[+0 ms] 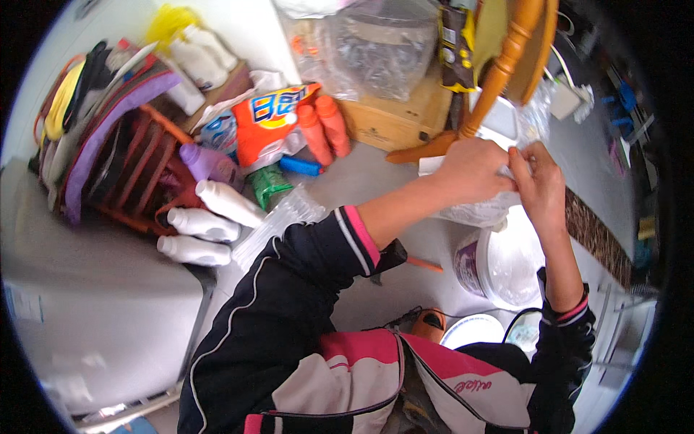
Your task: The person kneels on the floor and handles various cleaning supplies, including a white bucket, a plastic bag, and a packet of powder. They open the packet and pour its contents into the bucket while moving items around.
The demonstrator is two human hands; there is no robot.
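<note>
Both hands meet at the gathered top of a translucent plastic bag (480,212), which hangs below them. My left hand (477,171) is closed round the bag's top, with the back of the hand towards me. My right hand (534,179) pinches the same gathered plastic between thumb and fingers, touching the left hand. What the bag contains cannot be made out. A large white plastic bucket with a lid (515,266) stands on the floor just below the bag and the right wrist.
At left lie white plastic bottles (203,224), a purple bottle (211,165), an orange detergent bag (263,125) and two orange-red bottles (322,130). A wooden box (393,119) and a turned-leg wooden chair (501,59) stand ahead. Near my feet is a white round container (474,330).
</note>
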